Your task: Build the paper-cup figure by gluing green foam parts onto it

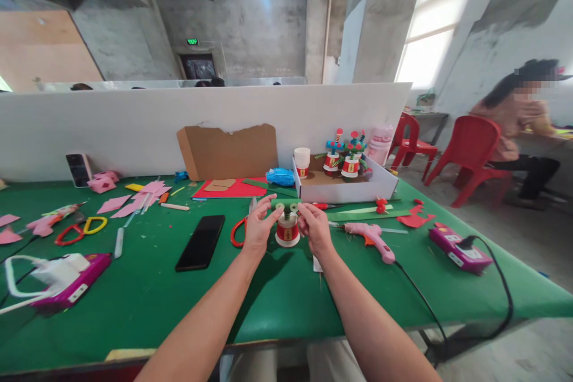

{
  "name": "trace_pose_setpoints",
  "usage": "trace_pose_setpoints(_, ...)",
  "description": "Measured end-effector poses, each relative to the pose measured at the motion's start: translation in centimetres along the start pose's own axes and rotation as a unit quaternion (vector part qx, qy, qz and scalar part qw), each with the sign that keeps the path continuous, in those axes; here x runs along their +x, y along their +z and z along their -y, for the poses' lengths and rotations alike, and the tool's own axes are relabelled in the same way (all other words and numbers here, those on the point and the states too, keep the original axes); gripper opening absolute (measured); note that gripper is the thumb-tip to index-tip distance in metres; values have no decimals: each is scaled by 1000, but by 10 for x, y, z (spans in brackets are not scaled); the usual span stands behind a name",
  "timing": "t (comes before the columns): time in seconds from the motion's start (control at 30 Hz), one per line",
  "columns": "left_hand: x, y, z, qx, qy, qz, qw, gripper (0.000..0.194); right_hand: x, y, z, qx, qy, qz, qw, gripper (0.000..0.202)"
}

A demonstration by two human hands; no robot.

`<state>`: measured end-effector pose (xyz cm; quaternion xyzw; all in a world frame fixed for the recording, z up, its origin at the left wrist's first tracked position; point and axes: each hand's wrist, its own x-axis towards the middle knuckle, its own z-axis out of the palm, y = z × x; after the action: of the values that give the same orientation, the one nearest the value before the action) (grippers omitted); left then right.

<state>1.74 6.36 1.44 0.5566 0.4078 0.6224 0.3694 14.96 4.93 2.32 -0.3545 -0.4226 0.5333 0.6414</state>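
A red and white paper cup [287, 235] stands upside down between my hands, with a dark green coiled strip on top. Above the coil sits a green paper piece [287, 206] carrying two pale round discs like eyes. My left hand [259, 225] pinches the left end of that piece, and the fingers of my right hand [316, 228] close on its right end. Partly behind my left hand lie red-handled scissors [239, 234]. Just right of my right hand rests a pink glue gun [370, 237] with its cable running off the table edge.
At the back, a white box [353, 188] holds similar cup figures and stacked white cups [302, 161]. A black phone [200, 243] lies to the left. Purple power strips [461, 249] sit at both sides, with pink paper scraps [145, 196] far left. A person [514, 113] sits at right.
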Motion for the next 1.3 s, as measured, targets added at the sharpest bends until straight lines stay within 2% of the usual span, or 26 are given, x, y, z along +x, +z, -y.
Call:
trace_pose_setpoints(0.47, 0, 3, -11, 1, 7, -3, 1000, 24, 1, 1, -1, -6, -2, 1, 1000, 39)
trace_pose_setpoints(0.67, 2, -2, -6, -14, -8, -9, 1000, 29, 1, -2, -2, 5, -4, -14, 1000, 43)
trace_pose_setpoints(0.87, 4, -17, -1, -7, -19, -63, 998, 34, 3, -2, 2, 30, 19, -59, 998, 43)
trace_pose_setpoints(0.97, 5, -21, 2, -31, -41, -123, 991, 32, 5, -4, 4, 44, 16, -80, 996, 45)
trace_pose_setpoints(1.07, 7, -22, 8, -59, -48, -195, 978, 36, 7, -10, 3, 50, -15, -131, 990, 41)
trace_pose_setpoints(1.13, 8, -23, 14, -61, -40, -219, 973, 41, 9, -13, 3, 59, -35, -177, 982, 36)
trace_pose_setpoints(1.23, 9, -26, 21, 5, -24, -232, 972, 40, 12, -17, 1, 65, -57, -236, 968, 31)
trace_pose_setpoints(1.3, 9, -29, 22, 69, -24, -236, 969, 35, 12, -18, -1, 57, -68, -252, 964, 32)
